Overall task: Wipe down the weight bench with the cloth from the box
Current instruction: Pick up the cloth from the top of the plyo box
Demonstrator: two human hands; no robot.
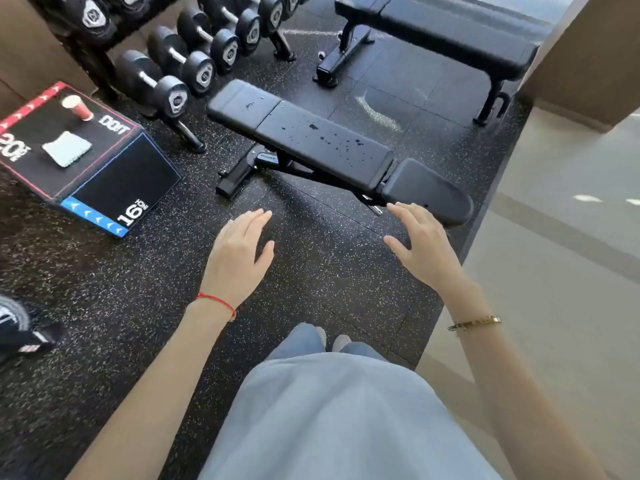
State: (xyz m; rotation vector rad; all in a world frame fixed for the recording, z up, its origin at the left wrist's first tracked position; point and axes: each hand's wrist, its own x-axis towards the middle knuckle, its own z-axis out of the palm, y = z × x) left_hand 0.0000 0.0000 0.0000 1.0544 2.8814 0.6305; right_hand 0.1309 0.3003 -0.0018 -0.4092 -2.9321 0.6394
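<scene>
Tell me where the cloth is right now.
In the head view, the cloth lies flat on top of the box at far left, just below the red cup, left of the wet bench.

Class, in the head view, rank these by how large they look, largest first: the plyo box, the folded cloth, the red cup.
1. plyo box
2. cloth, lying on the box
3. red cup, standing on the box, slightly farther away

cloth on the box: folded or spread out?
Folded. The cloth lies as a small compact rectangle on the box, beside the cup.
</scene>
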